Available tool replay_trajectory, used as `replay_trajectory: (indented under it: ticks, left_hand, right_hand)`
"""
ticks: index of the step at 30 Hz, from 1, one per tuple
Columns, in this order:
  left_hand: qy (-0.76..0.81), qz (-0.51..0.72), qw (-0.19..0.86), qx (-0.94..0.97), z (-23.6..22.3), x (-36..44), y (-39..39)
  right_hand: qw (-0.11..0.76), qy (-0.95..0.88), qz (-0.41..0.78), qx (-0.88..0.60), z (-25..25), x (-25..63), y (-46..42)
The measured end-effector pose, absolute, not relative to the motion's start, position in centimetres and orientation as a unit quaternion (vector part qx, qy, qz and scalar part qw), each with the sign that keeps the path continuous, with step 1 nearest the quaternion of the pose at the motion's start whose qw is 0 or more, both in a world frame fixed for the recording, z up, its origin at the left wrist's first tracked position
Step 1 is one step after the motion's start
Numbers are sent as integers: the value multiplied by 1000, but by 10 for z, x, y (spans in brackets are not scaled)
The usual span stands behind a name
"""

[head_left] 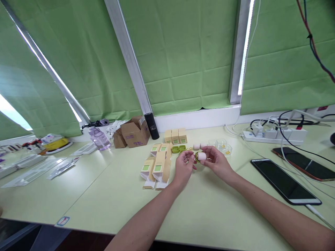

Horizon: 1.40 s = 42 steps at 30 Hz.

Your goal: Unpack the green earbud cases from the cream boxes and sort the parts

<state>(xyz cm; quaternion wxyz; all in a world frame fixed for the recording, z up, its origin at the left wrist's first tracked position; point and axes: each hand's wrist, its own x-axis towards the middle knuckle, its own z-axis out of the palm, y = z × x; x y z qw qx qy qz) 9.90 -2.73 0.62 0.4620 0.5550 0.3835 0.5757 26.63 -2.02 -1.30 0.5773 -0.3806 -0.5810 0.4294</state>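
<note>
In the head view, my right hand (pixel 216 159) is closed on a small, rounded white case (pixel 201 156) that looks like an earbud case. My left hand (pixel 184 163) pinches the olive-green cover (pixel 196 157) at the case's left end. How far the case sits inside the cover is partly hidden by my fingers. Just behind my hands lie two more white cases (pixel 196 147) and a pair of olive-green covers (pixel 178 149). Small yellow pieces (pixel 188 149) are between them. Clear round containers (pixel 227 150) with gold-coloured bits stand beyond my right hand.
Open kraft boxes (pixel 160 164) lie left of my hands, and closed ones (pixel 175 136) stand behind. A cardboard carton (pixel 136 131), black bottle (pixel 151 126) and purple jug (pixel 99 138) are farther left. Phones (pixel 285 180), cables and a power strip (pixel 274 136) occupy the right.
</note>
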Motion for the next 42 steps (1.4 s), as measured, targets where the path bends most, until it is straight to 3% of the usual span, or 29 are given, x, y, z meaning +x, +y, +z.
replay_trajectory:
  ticks: [11, 22, 42]
  left_hand:
    - [359, 551, 499, 565, 8, 100, -34]
    - [371, 566, 447, 585, 7, 102, -37]
    - [412, 527, 390, 633, 6, 104, -33]
  right_hand:
    - [557, -664, 278, -414, -13, 263, -28]
    - [460, -791, -21, -403, -9, 270, -38]
    - [406, -820, -103, -389, -13, 264, -31]
